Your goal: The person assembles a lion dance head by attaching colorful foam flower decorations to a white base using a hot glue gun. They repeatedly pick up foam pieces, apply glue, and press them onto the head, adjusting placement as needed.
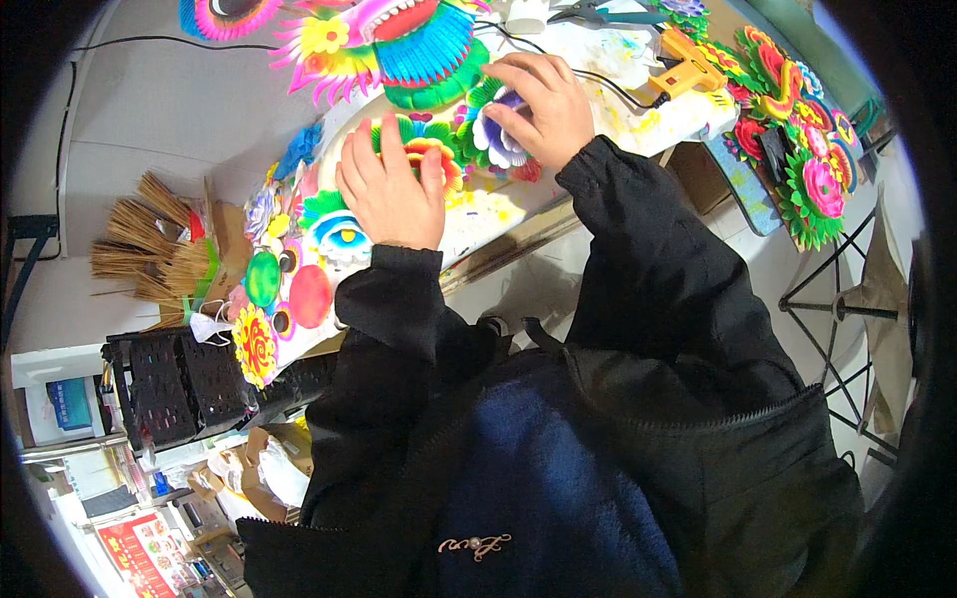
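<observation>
My left hand lies with fingers stretched and spread on a red, orange and green layered flower, partly covering it. To its right, my right hand rests over a purple and white flower with green and blue leaves, its fingers bent but apart. Neither hand visibly grips anything; both press on or touch the flowers. Beyond them is a colourful animal-head decoration with white teeth and a blue fringe, above a green scalloped piece. A blue and white eye-shaped piece sits near my left wrist.
A yellow glue gun with a black cord and pliers lie at the table's far right. Green and red ovals are at its left end. Bundled sticks and a black crate stand left. More flowers fill the right side.
</observation>
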Demonstrator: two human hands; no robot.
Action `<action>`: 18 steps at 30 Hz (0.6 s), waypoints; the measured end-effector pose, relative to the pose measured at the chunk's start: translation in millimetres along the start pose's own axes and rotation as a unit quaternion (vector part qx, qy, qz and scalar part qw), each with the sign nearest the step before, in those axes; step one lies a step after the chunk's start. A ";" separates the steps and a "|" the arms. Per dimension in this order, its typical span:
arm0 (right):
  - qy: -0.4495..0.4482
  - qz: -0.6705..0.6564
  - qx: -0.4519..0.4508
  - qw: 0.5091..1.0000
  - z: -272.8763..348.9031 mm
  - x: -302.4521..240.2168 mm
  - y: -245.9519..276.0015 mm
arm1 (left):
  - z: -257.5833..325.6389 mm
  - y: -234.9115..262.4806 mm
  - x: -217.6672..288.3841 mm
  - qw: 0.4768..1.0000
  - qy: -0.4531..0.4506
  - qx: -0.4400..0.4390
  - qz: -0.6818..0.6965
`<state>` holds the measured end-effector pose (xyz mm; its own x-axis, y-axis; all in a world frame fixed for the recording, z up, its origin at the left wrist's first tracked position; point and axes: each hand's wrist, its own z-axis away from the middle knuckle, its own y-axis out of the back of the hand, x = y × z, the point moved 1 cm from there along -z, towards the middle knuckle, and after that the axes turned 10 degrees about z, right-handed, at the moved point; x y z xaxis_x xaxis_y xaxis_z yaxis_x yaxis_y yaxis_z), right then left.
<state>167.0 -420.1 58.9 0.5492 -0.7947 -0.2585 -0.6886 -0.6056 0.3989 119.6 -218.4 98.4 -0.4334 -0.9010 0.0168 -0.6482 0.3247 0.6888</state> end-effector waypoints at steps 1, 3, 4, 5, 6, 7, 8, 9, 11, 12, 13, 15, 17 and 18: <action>0.003 0.001 0.003 1.000 0.6 0.5 -0.2 | -2.9 4.3 -1.0 1.000 -0.001 0.002 0.003; -0.008 0.002 0.006 1.000 2.7 1.1 -0.8 | -10.3 11.7 -5.6 1.000 -0.009 -0.001 0.010; -0.011 0.003 0.007 1.000 3.4 1.3 -1.3 | -13.5 10.9 -6.9 0.999 0.004 -0.030 0.031; -0.009 0.004 0.008 1.000 4.0 1.1 -1.9 | -16.7 8.9 -8.4 0.998 0.014 -0.043 0.051; -0.011 0.002 0.008 1.000 4.2 1.1 -2.2 | -18.3 6.7 -9.6 0.996 0.025 -0.055 0.069; -0.010 0.001 0.008 1.000 4.0 0.8 -2.4 | -17.8 2.8 -8.4 0.998 0.028 -0.047 0.033; -0.010 0.001 0.011 1.000 3.6 0.7 -2.6 | -16.5 0.8 -8.2 1.000 0.010 -0.020 0.013; -0.011 -0.002 0.010 1.000 3.2 0.5 -2.9 | -14.2 -2.2 -7.6 1.000 0.009 -0.011 -0.004; -0.012 -0.004 0.008 1.000 2.6 0.4 -3.2 | -10.9 -6.8 -8.7 1.000 0.006 -0.007 -0.019; -0.013 -0.007 0.004 1.000 2.8 0.0 -3.2 | -8.9 -8.4 -8.8 1.000 0.009 -0.007 -0.021; -0.015 -0.010 0.001 1.000 2.9 -0.2 -3.0 | -8.1 -9.6 -9.3 1.000 0.010 -0.005 -0.024; -0.017 -0.005 -0.001 1.000 3.3 -0.8 -2.6 | -7.0 -10.1 -10.0 1.000 0.008 -0.001 -0.028; -0.020 -0.001 -0.007 1.000 3.5 -1.3 -3.1 | -6.3 -10.3 -10.0 1.000 0.005 0.006 -0.027; -0.022 0.003 -0.010 1.000 3.5 -1.4 -3.5 | -6.0 -10.4 -10.0 1.000 0.009 0.007 -0.023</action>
<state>166.9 -417.1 54.7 0.5237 -0.7992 -0.2949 -0.6817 -0.6008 0.4175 134.4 -214.5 95.4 -0.3921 -0.9199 -0.0023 -0.6761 0.2865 0.6788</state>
